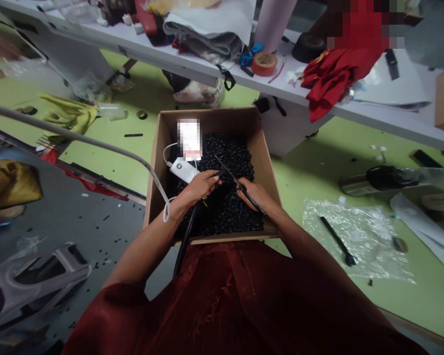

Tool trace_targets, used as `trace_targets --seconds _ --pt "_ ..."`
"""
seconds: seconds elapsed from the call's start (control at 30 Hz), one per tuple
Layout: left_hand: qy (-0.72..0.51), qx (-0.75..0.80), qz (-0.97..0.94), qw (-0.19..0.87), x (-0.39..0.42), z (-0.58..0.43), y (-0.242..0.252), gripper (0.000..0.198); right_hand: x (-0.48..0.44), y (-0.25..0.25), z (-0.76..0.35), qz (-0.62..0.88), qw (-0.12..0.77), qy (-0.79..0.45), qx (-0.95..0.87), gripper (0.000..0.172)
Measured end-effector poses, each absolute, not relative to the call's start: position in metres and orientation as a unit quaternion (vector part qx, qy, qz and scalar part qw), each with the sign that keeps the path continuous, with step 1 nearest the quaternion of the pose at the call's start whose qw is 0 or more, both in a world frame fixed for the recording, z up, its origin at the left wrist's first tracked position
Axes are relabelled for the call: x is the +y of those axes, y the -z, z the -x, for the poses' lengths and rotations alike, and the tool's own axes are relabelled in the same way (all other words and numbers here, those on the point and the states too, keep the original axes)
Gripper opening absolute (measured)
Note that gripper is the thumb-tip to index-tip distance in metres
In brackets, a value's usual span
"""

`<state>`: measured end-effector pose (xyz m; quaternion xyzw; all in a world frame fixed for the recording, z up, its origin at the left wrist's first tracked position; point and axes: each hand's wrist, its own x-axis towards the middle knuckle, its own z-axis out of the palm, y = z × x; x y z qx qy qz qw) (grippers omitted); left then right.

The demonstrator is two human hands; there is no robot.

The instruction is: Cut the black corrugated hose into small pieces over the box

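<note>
Cardboard box [266, 162] on floor before person's knees. Heap of small black pieces [233, 212] fills box. Black tube [183, 246] comes over near edge of box into left hand [200, 186], fingers curled tight around it. Right hand [254, 193] above heap, just beside left hand, fingers clamped on thin black tool [227, 171]. White power bank [183, 170] lies in box, left side.

We see both our bare arms reach forward and lean in toward each other. Our left hand [202, 185] has its fingers curled shut. Our right hand [253, 192] is curled shut too, just beside the left one but not touching it.
</note>
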<state>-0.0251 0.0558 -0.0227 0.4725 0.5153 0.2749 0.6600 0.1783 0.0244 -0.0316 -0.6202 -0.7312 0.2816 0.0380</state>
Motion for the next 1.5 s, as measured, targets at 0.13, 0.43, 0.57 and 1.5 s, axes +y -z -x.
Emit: trace_targets --seconds 0.13,0.43,0.57,1.5 --pt "-0.258 0.528 -0.485 0.648 0.057 0.026 0.024 0.023 0.024 0.033 -0.178 0.621 0.035 -0.282 -0.731 0.018" --pt "-0.230 0.554 -0.545 0.586 0.058 0.026 0.032 0.020 0.023 0.039 -0.172 0.635 0.051 -0.265 -0.724 0.019" --pt "-0.253 0.541 -0.492 0.633 0.057 0.024 0.028 0.026 0.022 0.037 -0.172 0.645 0.076 -0.261 -0.715 0.020" --pt "-0.385 0.485 -0.432 0.656 0.055 0.025 0.007 0.037 0.026 0.028 -0.178 0.604 0.180 -0.372 -0.681 0.043"
